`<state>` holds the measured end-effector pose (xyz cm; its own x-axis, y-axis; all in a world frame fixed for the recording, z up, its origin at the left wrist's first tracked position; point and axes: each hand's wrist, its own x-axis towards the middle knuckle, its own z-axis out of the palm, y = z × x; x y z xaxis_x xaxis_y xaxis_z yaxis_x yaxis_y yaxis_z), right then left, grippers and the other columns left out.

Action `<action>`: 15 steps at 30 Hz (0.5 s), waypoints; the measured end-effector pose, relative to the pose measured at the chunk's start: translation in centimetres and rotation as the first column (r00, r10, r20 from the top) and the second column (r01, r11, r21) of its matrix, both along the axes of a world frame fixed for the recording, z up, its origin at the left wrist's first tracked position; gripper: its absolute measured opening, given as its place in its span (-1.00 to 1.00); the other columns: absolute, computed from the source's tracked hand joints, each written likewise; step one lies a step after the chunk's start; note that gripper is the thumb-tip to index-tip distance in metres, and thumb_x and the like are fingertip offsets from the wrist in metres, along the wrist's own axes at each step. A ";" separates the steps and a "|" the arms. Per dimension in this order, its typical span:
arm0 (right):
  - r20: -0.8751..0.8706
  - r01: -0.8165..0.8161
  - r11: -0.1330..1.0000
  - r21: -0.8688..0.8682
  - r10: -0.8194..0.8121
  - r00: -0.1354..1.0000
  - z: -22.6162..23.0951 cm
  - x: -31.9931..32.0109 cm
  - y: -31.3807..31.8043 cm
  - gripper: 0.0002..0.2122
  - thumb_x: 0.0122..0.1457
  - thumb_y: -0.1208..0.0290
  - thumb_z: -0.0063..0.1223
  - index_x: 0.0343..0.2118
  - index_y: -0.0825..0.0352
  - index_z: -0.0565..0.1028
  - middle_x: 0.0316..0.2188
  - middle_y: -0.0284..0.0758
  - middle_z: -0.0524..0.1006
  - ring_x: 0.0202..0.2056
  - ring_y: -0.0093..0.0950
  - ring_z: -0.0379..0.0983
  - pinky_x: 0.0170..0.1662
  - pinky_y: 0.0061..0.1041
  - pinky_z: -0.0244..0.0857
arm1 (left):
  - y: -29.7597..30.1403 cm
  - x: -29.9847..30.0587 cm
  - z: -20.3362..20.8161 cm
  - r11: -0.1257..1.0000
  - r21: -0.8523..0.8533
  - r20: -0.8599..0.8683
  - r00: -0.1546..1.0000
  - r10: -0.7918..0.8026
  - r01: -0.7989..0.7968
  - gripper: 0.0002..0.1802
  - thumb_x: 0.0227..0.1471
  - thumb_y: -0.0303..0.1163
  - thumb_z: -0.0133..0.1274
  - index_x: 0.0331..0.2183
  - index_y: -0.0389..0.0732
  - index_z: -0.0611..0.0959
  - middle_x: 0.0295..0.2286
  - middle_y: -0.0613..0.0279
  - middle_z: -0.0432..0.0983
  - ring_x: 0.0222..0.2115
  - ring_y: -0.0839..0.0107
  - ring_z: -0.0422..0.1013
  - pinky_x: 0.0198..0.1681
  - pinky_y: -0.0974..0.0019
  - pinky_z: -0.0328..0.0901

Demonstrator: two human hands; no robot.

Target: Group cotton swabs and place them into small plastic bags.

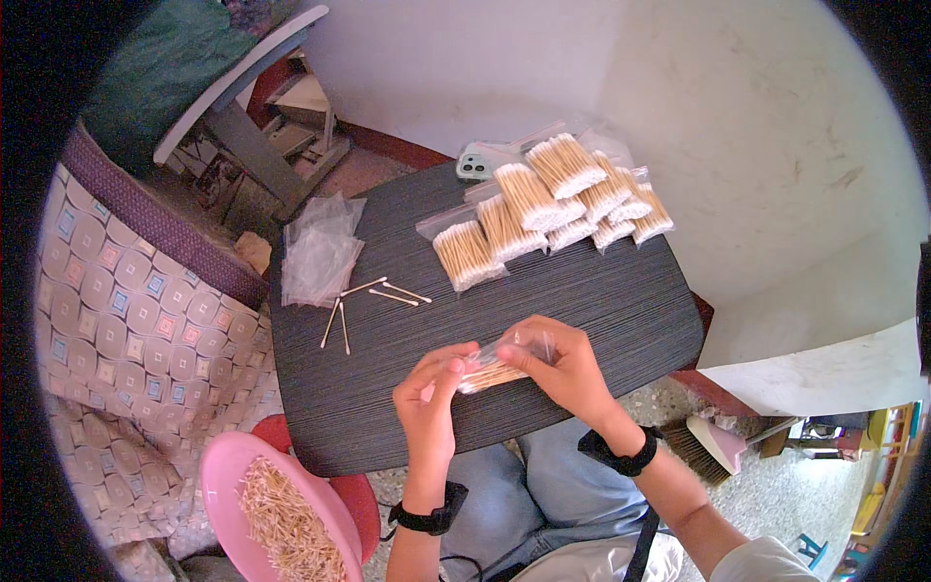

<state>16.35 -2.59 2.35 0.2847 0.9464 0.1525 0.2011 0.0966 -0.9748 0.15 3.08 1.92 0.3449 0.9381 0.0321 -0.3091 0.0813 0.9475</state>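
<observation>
Above the near part of the dark table, both hands hold a small clear zip bag of cotton swabs (493,376). My left hand (432,391) grips its left end, thumb and fingers closed on the plastic. The thumb and fingers of my right hand (555,367) pinch the upper right part of the bag. White swab tips show near the left fingers. Several loose cotton swabs (400,296) lie on the table to the left, beside a stack of empty clear bags (323,252). Filled bags of swabs (524,199) are piled at the back right.
A phone (473,163) lies behind the pile, near the wall (465,68). At lower left, a pink basin (225,475) holds many loose swabs. A patterned cloth-covered seat (145,320) borders the table's left side. A broom (696,454) rests on the floor at right.
</observation>
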 end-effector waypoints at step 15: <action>-0.457 -0.265 0.952 -0.156 0.168 0.873 0.2 -0.7 0.1 -0.83 0.07 0.41 0.25 -0.34 0.37 0.55 -0.48 -0.41 0.56 -0.48 -0.70 0.42 -0.44 -0.68 0.30 | -0.5 0.1 1.1 0.984 0.176 -0.141 0.990 0.030 -0.004 -0.90 0.06 -0.56 0.10 -0.43 -0.39 0.66 -0.31 0.07 0.54 -0.28 0.40 0.45 -0.19 0.39 0.33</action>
